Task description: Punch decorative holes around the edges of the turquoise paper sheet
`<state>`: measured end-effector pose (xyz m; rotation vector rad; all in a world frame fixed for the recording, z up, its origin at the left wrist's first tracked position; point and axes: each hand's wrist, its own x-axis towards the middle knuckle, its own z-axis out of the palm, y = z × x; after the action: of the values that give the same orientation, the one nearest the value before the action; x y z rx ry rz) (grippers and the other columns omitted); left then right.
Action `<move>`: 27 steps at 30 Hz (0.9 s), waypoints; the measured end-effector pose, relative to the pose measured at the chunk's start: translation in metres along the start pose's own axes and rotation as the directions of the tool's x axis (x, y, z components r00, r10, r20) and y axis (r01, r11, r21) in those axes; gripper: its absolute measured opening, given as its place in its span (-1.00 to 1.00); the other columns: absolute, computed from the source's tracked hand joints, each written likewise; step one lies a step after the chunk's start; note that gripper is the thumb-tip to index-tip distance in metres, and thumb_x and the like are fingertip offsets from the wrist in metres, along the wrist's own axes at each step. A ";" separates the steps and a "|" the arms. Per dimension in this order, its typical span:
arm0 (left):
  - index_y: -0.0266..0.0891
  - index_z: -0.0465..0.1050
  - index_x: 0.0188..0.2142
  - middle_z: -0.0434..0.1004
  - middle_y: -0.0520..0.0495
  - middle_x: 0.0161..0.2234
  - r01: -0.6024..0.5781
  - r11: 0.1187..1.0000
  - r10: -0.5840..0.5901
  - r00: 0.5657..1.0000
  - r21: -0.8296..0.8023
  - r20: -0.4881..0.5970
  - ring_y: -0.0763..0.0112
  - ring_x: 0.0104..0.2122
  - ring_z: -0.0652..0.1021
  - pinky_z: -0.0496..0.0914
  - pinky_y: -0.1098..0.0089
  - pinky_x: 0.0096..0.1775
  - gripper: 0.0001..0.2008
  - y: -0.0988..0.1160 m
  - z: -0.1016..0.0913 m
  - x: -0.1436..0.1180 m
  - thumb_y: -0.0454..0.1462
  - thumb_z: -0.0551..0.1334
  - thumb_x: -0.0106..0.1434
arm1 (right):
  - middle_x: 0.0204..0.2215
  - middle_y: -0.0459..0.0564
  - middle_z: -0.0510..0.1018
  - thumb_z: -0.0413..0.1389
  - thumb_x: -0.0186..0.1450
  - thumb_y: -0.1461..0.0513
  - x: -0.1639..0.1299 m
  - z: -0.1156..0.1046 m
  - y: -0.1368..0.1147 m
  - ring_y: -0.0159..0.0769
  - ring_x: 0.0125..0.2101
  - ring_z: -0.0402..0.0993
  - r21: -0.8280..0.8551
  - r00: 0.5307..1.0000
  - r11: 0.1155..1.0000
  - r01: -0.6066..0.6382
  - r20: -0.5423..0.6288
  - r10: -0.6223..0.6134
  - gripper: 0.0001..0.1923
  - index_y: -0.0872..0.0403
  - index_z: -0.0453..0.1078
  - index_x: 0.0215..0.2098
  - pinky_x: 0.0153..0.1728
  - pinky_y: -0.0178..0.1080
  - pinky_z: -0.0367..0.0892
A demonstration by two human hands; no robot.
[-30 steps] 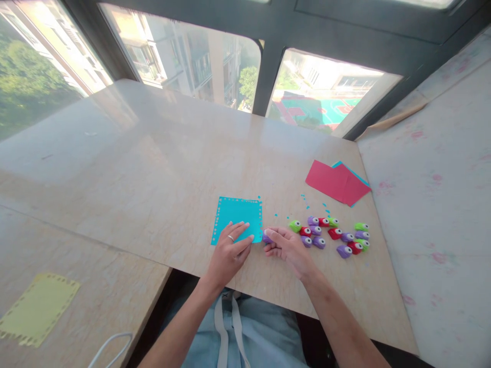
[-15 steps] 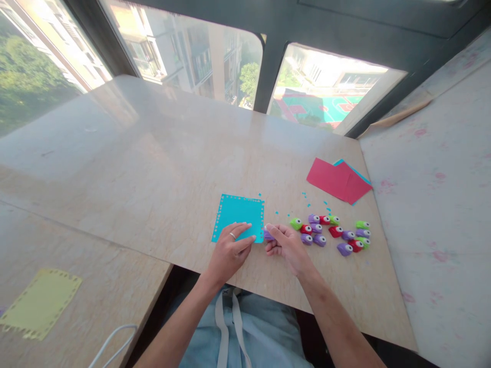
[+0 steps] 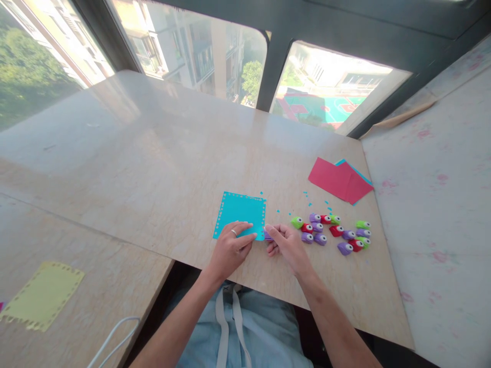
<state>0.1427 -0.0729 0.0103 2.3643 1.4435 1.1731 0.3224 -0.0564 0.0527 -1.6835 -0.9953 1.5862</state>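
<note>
The left hand point(image 3: 229, 246) lies flat, fingers spread a little, on the near edge of a turquoise paper square point(image 3: 241, 211), pinning it to the bench point(image 3: 161, 153); a ring shows on one finger; the square's edges carry rows of small punched holes. The right hand point(image 3: 288, 245) is closed narrowly around a small purple paper punch point(image 3: 267, 235), thumb on top, held right at the square's near right corner; most of the punch is hidden under the fingers, so whether it bites the paper cannot be told.

Just to the right of that hand lies a loose cluster of small punches point(image 3: 333, 233) in green, red and purple, each with a white eye-like dot, touching or nearly touching one another; tiny turquoise paper bits point(image 3: 307, 194) are scattered between the square and the cluster. Farther back on the right sits a red paper sheet point(image 3: 337, 179) overlapping a turquoise one beneath it. On the lower bench at far left lies a yellow paper sheet point(image 3: 43, 296) with punched edges, well apart from the hands; a white cable point(image 3: 111, 338) curves near it. Windows stand beyond the bench.
</note>
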 end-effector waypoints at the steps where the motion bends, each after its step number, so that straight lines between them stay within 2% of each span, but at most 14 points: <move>1: -0.09 0.61 -0.28 0.61 -0.04 -0.12 0.004 1.000 -0.004 1.000 -0.006 0.002 0.30 -0.10 0.57 0.53 0.21 -0.08 -0.83 0.000 0.000 0.000 -0.32 0.21 0.29 | -0.55 -0.06 0.49 0.26 0.05 -0.19 0.000 0.000 0.000 -0.39 -0.64 0.43 0.000 1.000 1.000 -0.001 -0.002 0.001 -0.43 0.15 0.40 -0.38 -0.66 -0.37 0.37; 12: -0.07 0.61 -0.28 0.60 -0.04 -0.12 0.025 0.999 -0.025 0.999 -0.023 0.030 0.33 -0.10 0.57 0.52 0.23 -0.08 -0.83 -0.002 0.003 -0.002 -0.32 0.23 0.28 | -0.50 -0.03 0.52 0.25 0.06 -0.20 -0.003 0.004 0.004 -0.40 -0.63 0.44 0.002 1.000 1.000 0.023 0.004 -0.023 -0.40 0.17 0.42 -0.31 -0.64 -0.35 0.39; 20: -0.09 0.61 -0.28 0.60 -0.05 -0.10 0.013 1.000 -0.013 0.999 -0.017 0.039 0.31 -0.08 0.56 0.51 0.20 -0.05 -0.84 -0.001 0.002 -0.002 -0.33 0.24 0.27 | -0.52 -0.04 0.51 0.26 0.06 -0.20 0.000 0.000 0.002 -0.40 -0.62 0.43 0.003 0.998 0.999 0.051 -0.033 -0.051 -0.41 0.18 0.42 -0.34 -0.64 -0.35 0.39; 27: -0.08 0.61 -0.27 0.60 -0.05 -0.10 0.028 0.999 -0.028 0.999 -0.016 0.043 0.31 -0.08 0.56 0.50 0.20 -0.04 -0.84 -0.001 0.002 -0.003 -0.32 0.23 0.28 | -0.52 -0.04 0.51 0.24 0.10 -0.18 0.002 0.001 0.007 -0.40 -0.63 0.43 -0.021 0.998 0.998 0.061 -0.018 -0.062 -0.44 0.17 0.42 -0.34 -0.65 -0.36 0.38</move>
<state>0.1428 -0.0736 0.0066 2.3357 1.4425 1.1162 0.3223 -0.0587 0.0461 -1.6628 -1.0476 1.5225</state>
